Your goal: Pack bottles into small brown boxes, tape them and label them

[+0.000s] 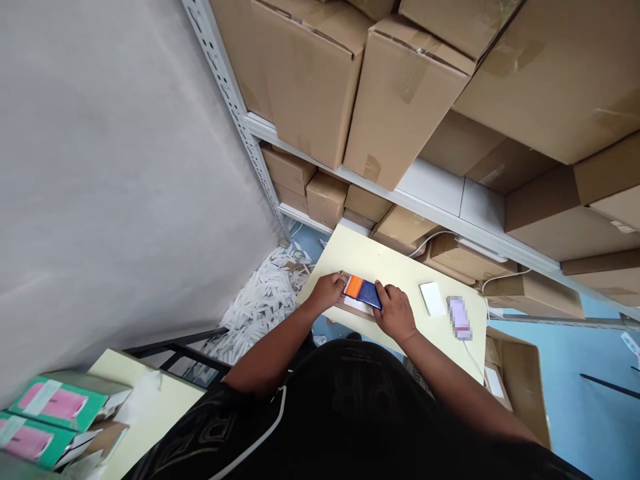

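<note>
A flat, thin blue and orange packet (369, 293) lies across a flat brown cardboard piece (357, 311) at the near edge of the pale yellow table (400, 267). A white patch shows on the cardboard below the packet. My left hand (327, 293) is closed at the left end of the cardboard, close by the packet's orange end; its fingertips are partly hidden. At the blue end, my right hand (397, 313) grips the packet with the thumb on top and the fingers curled. Whether the packet touches the cardboard all along, I cannot tell.
On the table's right are a white pad (432, 299) and a blurred-out phone-like object (459, 318) with a cable. Shelves of cardboard boxes (405, 93) rise ahead. White paper strips (260, 300) heap on the floor at left. Green and pink boxes (55, 403) stand on another table.
</note>
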`<state>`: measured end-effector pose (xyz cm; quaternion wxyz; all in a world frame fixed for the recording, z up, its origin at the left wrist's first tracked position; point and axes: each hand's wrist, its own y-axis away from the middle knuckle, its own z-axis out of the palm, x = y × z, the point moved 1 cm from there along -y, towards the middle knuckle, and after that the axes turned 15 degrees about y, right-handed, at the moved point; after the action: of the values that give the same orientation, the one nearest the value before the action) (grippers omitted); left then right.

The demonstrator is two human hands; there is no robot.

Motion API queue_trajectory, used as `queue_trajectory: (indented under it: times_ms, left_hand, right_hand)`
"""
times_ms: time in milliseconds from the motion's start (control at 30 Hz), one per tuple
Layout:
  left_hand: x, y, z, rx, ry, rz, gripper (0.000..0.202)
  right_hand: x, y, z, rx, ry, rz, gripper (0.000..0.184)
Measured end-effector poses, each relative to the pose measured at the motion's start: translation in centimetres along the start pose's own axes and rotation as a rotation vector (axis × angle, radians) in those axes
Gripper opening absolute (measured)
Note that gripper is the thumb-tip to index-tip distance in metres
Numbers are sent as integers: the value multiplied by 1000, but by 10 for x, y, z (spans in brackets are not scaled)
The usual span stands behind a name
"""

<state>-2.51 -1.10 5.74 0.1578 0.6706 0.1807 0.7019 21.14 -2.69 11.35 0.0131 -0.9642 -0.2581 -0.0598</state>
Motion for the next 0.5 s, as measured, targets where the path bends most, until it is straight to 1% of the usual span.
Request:
queue_trajectory:
  times_ms: [67,133,200,267,367,433,500]
  left_hand:
    - [-5,-3,-21,83,-82,72,25]
    - [-15,-6,-41,169,-168,102,25]
    - [-30,-10,-51,225,-264,98,26]
    - [-47,-13,-49,240,-336,87,29]
    - [-68,-20,-29,219,-366,72,31]
    - [-76,-25,-17,206,-366,61,32]
    - [-79,-29,-14,223,-379,24,29]
  right_hand:
    - [0,1,-3,-2,8,-7,71]
    - [1,2,-5,0,15,-17,70]
    - [1,3,-6,5,18,-36,69]
    - [0,4,-6,9,18,-50,68]
    - [-1,3,-4,6,11,-58,66]
    - [-2,2,-2,4,9,-52,66]
    - [-2,0,-1,7,10,-37,65]
